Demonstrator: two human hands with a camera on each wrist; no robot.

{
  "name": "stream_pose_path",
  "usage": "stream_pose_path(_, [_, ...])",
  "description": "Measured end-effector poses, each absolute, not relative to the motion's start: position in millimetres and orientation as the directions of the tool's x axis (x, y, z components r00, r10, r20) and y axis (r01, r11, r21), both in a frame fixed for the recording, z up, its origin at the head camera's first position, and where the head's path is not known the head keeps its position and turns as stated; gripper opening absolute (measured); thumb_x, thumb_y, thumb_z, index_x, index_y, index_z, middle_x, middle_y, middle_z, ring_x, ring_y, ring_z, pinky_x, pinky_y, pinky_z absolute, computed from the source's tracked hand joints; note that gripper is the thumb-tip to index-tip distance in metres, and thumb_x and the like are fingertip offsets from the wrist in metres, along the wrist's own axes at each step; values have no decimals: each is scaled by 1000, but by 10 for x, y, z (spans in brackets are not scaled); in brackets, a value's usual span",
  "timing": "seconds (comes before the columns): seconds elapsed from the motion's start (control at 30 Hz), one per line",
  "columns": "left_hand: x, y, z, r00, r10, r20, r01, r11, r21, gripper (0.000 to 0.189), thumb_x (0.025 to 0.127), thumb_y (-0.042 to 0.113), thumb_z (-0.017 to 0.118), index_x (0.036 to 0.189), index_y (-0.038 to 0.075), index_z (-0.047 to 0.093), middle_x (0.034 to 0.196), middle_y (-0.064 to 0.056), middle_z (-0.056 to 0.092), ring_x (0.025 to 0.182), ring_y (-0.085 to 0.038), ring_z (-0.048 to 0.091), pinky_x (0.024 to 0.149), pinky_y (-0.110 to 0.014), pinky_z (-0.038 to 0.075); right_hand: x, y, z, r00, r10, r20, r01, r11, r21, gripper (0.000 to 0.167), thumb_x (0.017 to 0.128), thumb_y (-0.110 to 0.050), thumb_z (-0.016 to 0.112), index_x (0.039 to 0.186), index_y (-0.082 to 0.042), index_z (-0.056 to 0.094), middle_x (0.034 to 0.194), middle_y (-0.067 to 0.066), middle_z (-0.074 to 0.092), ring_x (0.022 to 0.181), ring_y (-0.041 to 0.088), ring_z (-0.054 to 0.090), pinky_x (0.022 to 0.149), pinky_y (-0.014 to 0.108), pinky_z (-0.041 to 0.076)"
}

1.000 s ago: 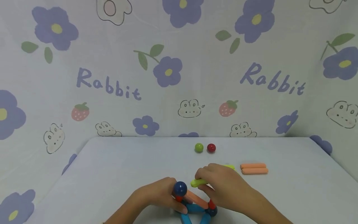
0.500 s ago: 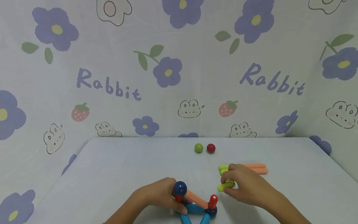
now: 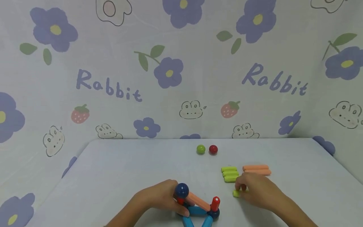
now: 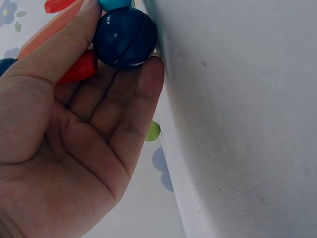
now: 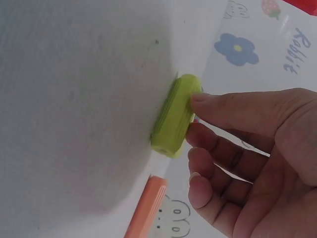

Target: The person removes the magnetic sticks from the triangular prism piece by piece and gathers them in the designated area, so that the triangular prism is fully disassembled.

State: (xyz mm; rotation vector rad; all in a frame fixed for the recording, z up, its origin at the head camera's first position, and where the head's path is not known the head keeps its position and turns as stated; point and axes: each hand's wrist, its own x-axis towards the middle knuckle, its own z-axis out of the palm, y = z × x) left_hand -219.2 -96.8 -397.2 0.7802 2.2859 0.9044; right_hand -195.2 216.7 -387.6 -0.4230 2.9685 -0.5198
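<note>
My left hand [image 3: 161, 198] holds a corner of a structure built from magnetic sticks and balls. Light blue sticks [image 3: 197, 210] form its base, and an orange stick [image 3: 198, 201] slants down from near a raised dark blue ball [image 3: 181, 190] on a red stick. Another red stick [image 3: 215, 204] stands upright on the right corner ball. In the left wrist view, thumb and fingers lie around a dark blue ball [image 4: 125, 38]. With thumb and fingertips, my right hand [image 3: 258, 189] pinches a short yellow-green stick [image 5: 176, 116] low at the tabletop; the hand partly covers it in the head view.
Three yellow-green sticks [image 3: 230, 173] lie side by side behind the right hand, beside two orange sticks [image 3: 256, 169]. Farther back are a green ball [image 3: 200, 149] and a red ball [image 3: 213, 149]. A patterned cloth [image 3: 158, 104] hangs behind the white table [image 3: 127, 164].
The right hand has moved away from the structure, to the right and down to the tabletop, with the yellow-green stick. The left hand stays on the structure.
</note>
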Motion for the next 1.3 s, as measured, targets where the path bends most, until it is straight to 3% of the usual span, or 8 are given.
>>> stream_pose_path(0.47, [-2207, -992, -3957, -656, 708, -259, 325, 575, 751, 25, 81, 19, 85, 106, 15, 80, 86, 12, 71, 74, -8, 57, 73, -23, 47, -2021, 2262, -3949, -909, -398, 121, -415, 848, -330, 28, 74, 4, 81, 72, -21, 69, 73, -15, 58, 67, 2, 49, 59, 24, 47])
stream_pose_path(0.7, [-2211, -992, -3962, -651, 718, -247, 332, 562, 757, 26, 82, 19, 85, 107, 15, 80, 90, 13, 71, 76, -7, 57, 78, -23, 47, -2095, 2155, -3934, -935, -338, 108, -355, 890, -286, 27, 76, 2, 81, 70, -20, 66, 71, -12, 54, 69, 8, 49, 61, 26, 46])
stream_pose_path(1.03, [-2201, -986, -3950, -654, 713, -252, 319, 562, 763, 25, 81, 17, 85, 105, 14, 80, 89, 12, 72, 76, -7, 58, 76, -24, 48, -2189, 2129, -3955, -917, -370, 145, -396, 887, -238, 24, 77, 1, 81, 71, -19, 70, 69, -11, 53, 67, 8, 48, 62, 26, 46])
stream_pose_path(1.3, [-2192, -977, -3940, -661, 703, -262, 315, 577, 754, 24, 81, 18, 85, 105, 14, 80, 88, 12, 71, 75, -7, 58, 74, -24, 47, -2103, 2015, -3850, -911, -396, 111, -409, 841, -355, 15, 82, -6, 81, 81, -19, 73, 72, -13, 55, 69, 8, 50, 61, 24, 47])
